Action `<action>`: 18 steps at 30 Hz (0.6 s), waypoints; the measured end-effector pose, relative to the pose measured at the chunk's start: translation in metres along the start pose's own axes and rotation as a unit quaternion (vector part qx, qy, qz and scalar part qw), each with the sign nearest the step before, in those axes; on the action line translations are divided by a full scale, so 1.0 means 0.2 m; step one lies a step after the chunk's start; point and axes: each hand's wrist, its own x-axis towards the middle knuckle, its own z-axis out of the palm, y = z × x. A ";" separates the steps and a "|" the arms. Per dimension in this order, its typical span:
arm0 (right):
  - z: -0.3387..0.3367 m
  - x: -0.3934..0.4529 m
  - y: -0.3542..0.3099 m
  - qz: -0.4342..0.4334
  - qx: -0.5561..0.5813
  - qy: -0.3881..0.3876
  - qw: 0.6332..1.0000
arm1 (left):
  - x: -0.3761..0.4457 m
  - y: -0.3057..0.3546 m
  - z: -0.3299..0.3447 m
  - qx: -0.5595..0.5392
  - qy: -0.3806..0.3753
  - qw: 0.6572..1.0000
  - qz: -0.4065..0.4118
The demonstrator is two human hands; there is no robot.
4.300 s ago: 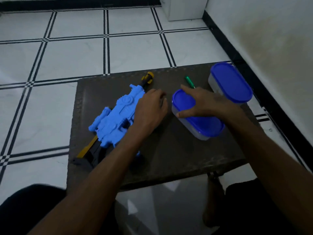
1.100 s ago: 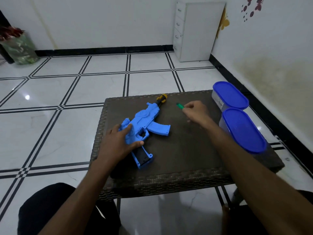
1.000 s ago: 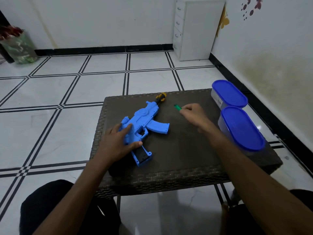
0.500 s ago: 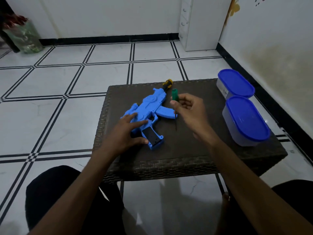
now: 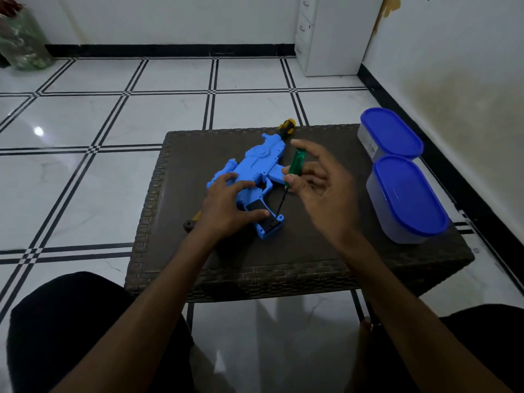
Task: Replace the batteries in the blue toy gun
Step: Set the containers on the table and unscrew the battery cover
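Note:
The blue toy gun lies flat on the dark woven table, its yellow-black muzzle pointing to the far edge. My left hand presses down on the gun's rear, thumb against the grip with its black panel. My right hand holds a green-handled screwdriver nearly upright between thumb and fingers. Its thin dark shaft slants down, and the tip sits at the lower end of the grip.
Two clear tubs with blue lids stand along the table's right side. A white drawer cabinet is in the far corner by the right wall. A wrapped plant pot stands far left on the tiled floor.
My right hand picked the green screwdriver off the table, stood it up and brought its tip down to the gun's grip. My left hand stayed pressed on the gun.

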 end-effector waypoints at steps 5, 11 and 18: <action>0.02 -0.03 0.05 -0.001 0.023 -0.023 0.999 | 0.00 0.00 0.01 0.009 -0.001 1.000 -0.009; 0.03 -0.05 0.08 -0.019 0.001 -0.056 0.998 | -0.01 0.03 0.01 0.020 0.001 1.000 -0.011; 0.03 -0.04 0.06 -0.069 -0.027 -0.103 0.992 | 0.00 0.03 0.02 0.015 0.001 1.000 -0.007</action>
